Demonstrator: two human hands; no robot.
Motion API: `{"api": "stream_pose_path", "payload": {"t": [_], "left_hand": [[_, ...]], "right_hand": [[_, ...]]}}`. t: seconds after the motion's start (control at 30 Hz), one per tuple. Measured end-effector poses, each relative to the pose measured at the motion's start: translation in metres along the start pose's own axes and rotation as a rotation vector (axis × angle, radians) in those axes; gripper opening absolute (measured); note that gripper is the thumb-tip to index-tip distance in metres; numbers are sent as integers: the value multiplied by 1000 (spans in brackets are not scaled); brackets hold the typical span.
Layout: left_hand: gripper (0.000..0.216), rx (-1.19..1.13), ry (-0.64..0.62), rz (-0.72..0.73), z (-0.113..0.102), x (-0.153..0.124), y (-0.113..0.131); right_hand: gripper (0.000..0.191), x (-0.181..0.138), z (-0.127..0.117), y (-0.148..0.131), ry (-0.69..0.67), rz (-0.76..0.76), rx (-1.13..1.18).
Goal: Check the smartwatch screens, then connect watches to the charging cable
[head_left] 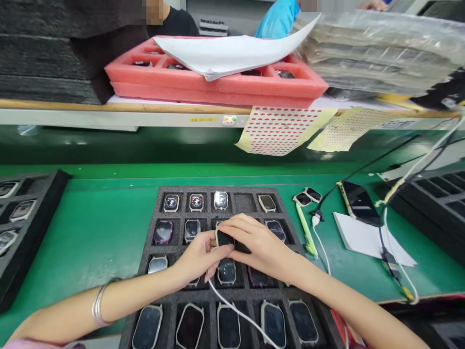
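Note:
A dark-screened smartwatch case [224, 238] without a strap is held over the middle of a grey foam tray [242, 202]. My left hand [203, 255] pinches its lower side, thumb across the screen. From under those fingers a white cable [238, 311] runs down to the right; its end is hidden. My right hand [252, 237] closes over the case from the right, fingers along its top edge. Around both hands, watch cases sit in the tray's compartments. Three in the back row, among them a lit watch [196, 202], show glowing screens; most others are dark.
To the right lie two small watch cases [308, 196], a green pen [307, 232], a phone [359, 202] on white paper [374, 242] and tangled cables. Another foam tray [34, 242] stands left. A shelf [163, 116] behind carries a red foam tray [214, 89] and hanging sticker sheets [283, 128].

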State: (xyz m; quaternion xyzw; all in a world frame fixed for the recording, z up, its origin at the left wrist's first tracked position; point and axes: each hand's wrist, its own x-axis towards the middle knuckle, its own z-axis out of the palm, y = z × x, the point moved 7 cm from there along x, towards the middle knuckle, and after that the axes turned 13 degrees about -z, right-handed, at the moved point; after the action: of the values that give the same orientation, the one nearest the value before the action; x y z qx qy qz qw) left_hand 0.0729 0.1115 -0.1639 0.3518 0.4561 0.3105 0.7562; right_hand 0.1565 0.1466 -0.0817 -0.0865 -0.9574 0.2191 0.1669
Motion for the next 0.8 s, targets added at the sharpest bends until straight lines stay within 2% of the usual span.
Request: {"api": "stream_pose_path", "payload": {"t": [0.17, 0.37, 0.8], "left_hand": [[34, -6, 8, -38, -1, -5, 2], [36, 18, -11, -54, 0, -6, 1], [38, 38, -2, -59, 0, -3, -4]], "right_hand": [[35, -5, 4, -1, 116, 30, 62], [37, -8, 3, 0, 182, 60, 138], [44, -14, 7, 3, 149, 83, 156]]}}
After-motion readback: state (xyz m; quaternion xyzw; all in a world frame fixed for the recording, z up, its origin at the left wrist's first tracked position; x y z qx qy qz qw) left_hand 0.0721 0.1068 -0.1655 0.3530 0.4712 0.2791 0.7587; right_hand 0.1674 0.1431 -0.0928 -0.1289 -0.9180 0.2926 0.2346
